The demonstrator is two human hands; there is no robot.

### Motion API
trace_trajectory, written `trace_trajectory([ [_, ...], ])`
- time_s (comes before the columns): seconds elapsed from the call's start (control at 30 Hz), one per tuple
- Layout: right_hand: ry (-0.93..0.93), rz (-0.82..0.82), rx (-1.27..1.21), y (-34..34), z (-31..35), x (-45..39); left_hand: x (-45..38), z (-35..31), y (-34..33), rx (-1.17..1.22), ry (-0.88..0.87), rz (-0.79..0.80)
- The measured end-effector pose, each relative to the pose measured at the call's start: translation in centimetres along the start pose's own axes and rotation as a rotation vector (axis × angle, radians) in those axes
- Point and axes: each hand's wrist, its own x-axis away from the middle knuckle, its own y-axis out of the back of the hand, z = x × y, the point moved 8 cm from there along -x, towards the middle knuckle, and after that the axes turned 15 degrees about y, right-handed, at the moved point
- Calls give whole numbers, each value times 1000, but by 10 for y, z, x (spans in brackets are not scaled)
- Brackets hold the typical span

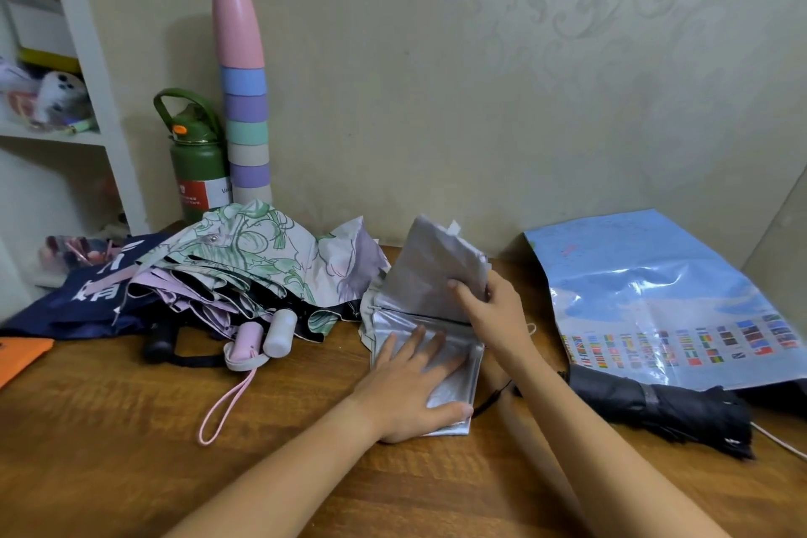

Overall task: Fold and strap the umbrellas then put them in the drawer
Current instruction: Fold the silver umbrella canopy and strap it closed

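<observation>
On the worktop (131, 428), the left hand (415, 384) presses flat on the silver umbrella (454, 384) while the right hand (493, 310) pinches its limp, slippery, light raised flap, best held by the edge.

1. Silver umbrella (436, 345): half-folded, flat near half, far flap raised, mid-table.
2. Floral umbrella (262, 262): unfolded heap, far left, pale handle toward the near side.
3. Black umbrella (663, 411): folded, strapped, near right.

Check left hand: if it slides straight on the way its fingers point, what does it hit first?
The left hand lies flat on the silver canopy, fingers pointing up-right. Straight on, it would likely meet the raised silver flap at its crease, near the right hand; depth unclear.
</observation>
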Motion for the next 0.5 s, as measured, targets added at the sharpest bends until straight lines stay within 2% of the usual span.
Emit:
trace_trajectory([
  [0.1,225,144,-32,-7,32,19,-3,0,4,43,-5,-56],
  [0.17,343,235,7,-12,38,37,-3,4,11,161,34,-114],
  [0.23,369,301,9,-16,29,54,-1,18,20,524,136,-134],
  [0.3,317,387,-6,-19,18,66,1,38,34,881,198,-282],
  [0.33,293,432,-14,-19,15,70,-2,56,32,1044,297,-320],
  [0.4,289,503,-27,-20,16,75,-9,79,20,1371,452,-273],
  [0.43,298,525,-42,-21,19,76,-12,87,13,1471,494,-237],
  [0.5,278,570,-74,-23,22,79,-14,92,10,1493,520,-193],
])
